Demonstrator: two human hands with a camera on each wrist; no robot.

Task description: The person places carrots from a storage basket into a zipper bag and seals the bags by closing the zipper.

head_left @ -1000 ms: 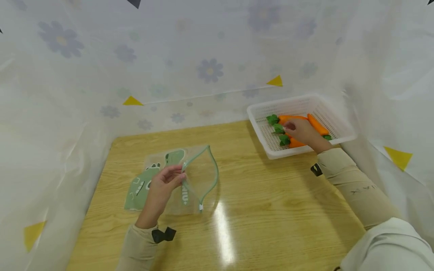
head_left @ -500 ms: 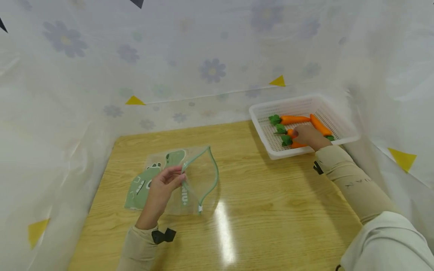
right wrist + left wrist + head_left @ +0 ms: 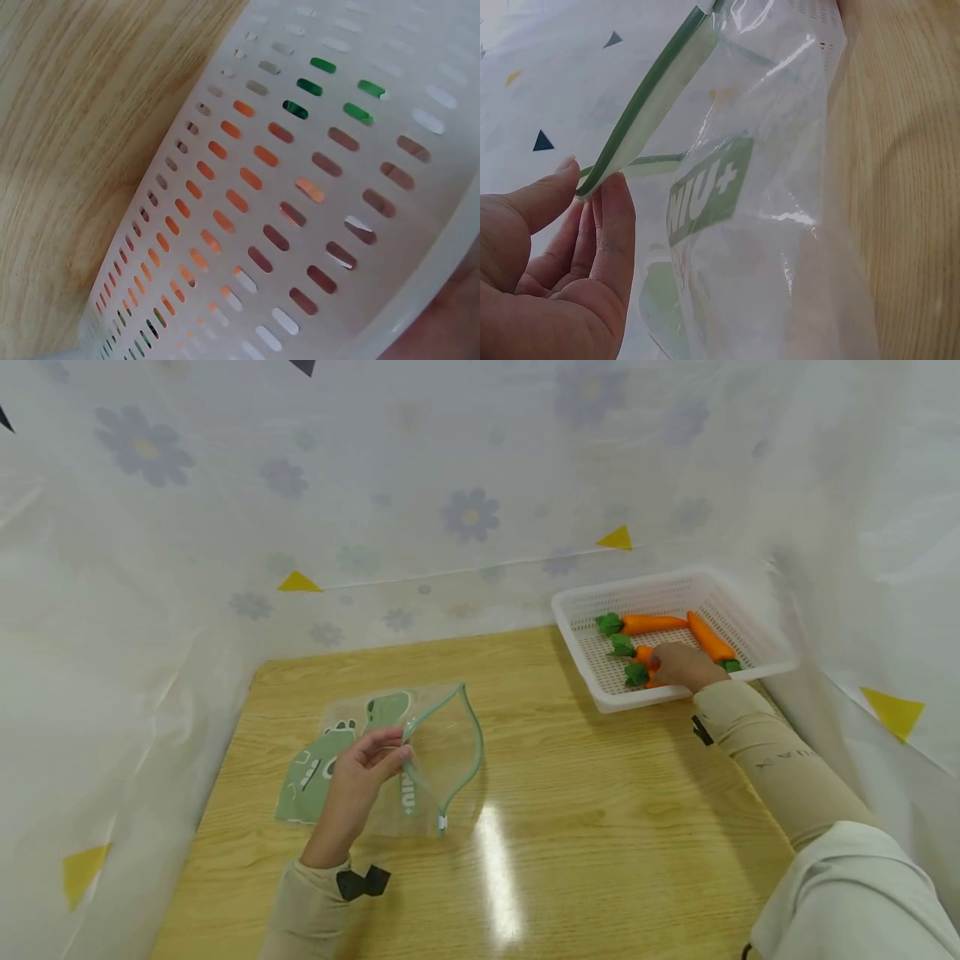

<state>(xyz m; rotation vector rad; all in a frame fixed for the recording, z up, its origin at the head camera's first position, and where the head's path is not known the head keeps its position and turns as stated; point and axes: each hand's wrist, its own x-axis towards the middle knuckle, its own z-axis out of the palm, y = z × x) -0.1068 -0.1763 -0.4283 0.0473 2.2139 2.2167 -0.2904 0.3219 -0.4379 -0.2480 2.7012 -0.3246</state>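
Observation:
A clear zip bag (image 3: 387, 710) with green cartoon prints lies on the table, its green-edged mouth (image 3: 477, 752) gaping to the right. My left hand (image 3: 352, 789) pinches one edge of that mouth between thumb and fingers, and the left wrist view shows this pinch (image 3: 592, 184) close up. Inside the white slotted basket (image 3: 637, 700) my right hand (image 3: 686, 666) grips the nearest carrot (image 3: 636, 674), fingers curled down over its orange body. In the right wrist view the basket wall (image 3: 225, 165) covers the fingers, and skin and orange show through its slots.
Other carrots with green tops lie in the basket: one along the back (image 3: 652, 624), one slanting at the right (image 3: 708, 637), one (image 3: 622, 646) beside the gripped one. The wooden table (image 3: 585, 827) meets a flower-printed plastic sheet (image 3: 465, 527) behind; sheeting hangs at both sides.
My right hand has shifted from over the middle carrots toward the nearest one and lowered onto it. My left hand still holds the bag's edge in the same place.

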